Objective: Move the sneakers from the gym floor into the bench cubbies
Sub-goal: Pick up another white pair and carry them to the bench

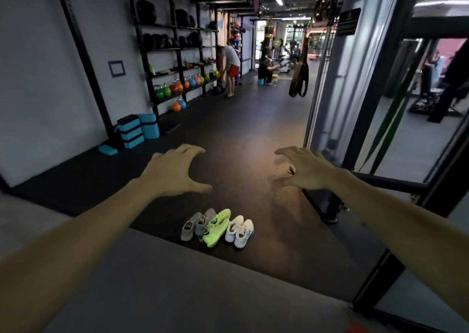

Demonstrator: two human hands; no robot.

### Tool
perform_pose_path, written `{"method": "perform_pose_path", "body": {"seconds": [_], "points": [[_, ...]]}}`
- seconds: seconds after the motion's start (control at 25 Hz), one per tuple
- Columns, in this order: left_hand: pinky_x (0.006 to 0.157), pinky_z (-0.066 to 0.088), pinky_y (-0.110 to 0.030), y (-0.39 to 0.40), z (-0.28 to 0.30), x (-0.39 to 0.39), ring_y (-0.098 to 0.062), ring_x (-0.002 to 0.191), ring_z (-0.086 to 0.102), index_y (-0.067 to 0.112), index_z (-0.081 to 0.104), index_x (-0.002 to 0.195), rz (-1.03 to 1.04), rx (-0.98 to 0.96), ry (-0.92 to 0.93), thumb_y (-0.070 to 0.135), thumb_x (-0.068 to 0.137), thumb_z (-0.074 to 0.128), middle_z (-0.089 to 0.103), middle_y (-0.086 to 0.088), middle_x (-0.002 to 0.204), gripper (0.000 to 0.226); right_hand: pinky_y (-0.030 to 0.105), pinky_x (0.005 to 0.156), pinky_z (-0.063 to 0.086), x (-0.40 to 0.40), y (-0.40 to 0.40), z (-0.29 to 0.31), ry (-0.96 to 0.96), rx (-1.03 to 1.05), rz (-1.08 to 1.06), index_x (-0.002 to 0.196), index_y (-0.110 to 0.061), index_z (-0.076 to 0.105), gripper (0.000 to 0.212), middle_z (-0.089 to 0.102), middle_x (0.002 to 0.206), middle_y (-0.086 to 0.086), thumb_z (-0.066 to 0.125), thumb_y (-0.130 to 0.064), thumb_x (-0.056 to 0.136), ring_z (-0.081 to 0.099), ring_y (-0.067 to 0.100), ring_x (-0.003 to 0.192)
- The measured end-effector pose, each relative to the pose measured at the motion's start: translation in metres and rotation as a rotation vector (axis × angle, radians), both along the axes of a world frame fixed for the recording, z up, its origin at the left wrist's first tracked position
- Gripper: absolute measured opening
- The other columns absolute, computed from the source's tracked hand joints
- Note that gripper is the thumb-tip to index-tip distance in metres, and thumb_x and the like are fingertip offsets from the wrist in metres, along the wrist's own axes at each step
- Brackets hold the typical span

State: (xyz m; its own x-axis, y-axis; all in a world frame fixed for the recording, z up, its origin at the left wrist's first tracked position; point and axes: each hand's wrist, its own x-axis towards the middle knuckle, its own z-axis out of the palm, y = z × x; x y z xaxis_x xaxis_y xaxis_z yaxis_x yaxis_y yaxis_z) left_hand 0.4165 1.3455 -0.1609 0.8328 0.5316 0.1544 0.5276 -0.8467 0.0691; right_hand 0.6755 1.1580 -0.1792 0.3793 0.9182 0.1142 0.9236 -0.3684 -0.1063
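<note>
Three pairs of sneakers (pixel 217 227) sit side by side on the dark floor (pixel 253 134), just beyond a grey bench (pixel 177 282). Above them the left hand (pixel 175 171) and right hand (pixel 303 170) hover spread, holding nothing.

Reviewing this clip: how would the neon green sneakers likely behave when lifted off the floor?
The neon green sneakers look knit-topped, so the uppers would probably flex while the thick soles stay firm. They seem light for their size. They lie overlapped and close against the grey sneakers, so lifting one may nudge its neighbours. Both hands, left hand and right hand, are open above them.
</note>
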Motion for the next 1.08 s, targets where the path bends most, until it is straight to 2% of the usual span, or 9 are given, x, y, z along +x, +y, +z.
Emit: {"method": "perform_pose_path", "body": {"seconds": [0.28, 0.64, 0.84, 1.08], "points": [[0.104, 0.034, -0.049, 0.143, -0.026, 0.113, -0.018, 0.132, 0.038, 0.033, 0.025, 0.143, -0.104, -0.018, 0.028, 0.074, 0.065, 0.064, 0.027, 0.006, 0.152, 0.096, 0.051, 0.109, 0.021, 0.095, 0.119, -0.022, 0.019, -0.036, -0.115, 0.145, -0.031, 0.023, 0.091, 0.027, 0.152, -0.004, 0.060, -0.071, 0.072, 0.028, 0.024, 0.135], [0.105, 0.034, -0.050, 0.314, -0.034, 0.274, -0.018, 0.133, 0.038, 0.033, 0.023, 0.144, -0.082, -0.053, -0.004, 0.072, 0.065, 0.065, 0.025, 0.006, 0.152, 0.098, 0.052, 0.106, 0.026, 0.265, 0.286, -0.034, 0.074, -0.024, -0.147, 0.145, -0.032, 0.022, 0.094, 0.029, 0.151, -0.002, 0.057, -0.075, 0.069, 0.032, 0.025, 0.133], [0.105, 0.034, -0.048, 0.404, -0.062, 0.348, -0.018, 0.132, 0.039, 0.033, 0.024, 0.144, -0.093, -0.097, 0.049, 0.071, 0.065, 0.067, 0.026, 0.005, 0.152, 0.097, 0.053, 0.108, 0.023, 0.332, 0.371, -0.058, 0.083, -0.096, -0.169, 0.145, -0.031, 0.021, 0.096, 0.027, 0.152, -0.001, 0.057, -0.076, 0.069, 0.030, 0.026, 0.135], [0.104, 0.036, -0.048, 0.520, -0.106, 0.462, -0.020, 0.130, 0.042, 0.033, 0.025, 0.143, -0.205, -0.105, 0.057, 0.074, 0.065, 0.063, 0.029, 0.006, 0.151, 0.096, 0.054, 0.110, 0.016, 0.409, 0.466, -0.099, 0.105, -0.127, -0.270, 0.148, -0.030, 0.015, 0.096, 0.020, 0.156, 0.000, 0.059, -0.070, 0.072, 0.021, 0.027, 0.140]]}}
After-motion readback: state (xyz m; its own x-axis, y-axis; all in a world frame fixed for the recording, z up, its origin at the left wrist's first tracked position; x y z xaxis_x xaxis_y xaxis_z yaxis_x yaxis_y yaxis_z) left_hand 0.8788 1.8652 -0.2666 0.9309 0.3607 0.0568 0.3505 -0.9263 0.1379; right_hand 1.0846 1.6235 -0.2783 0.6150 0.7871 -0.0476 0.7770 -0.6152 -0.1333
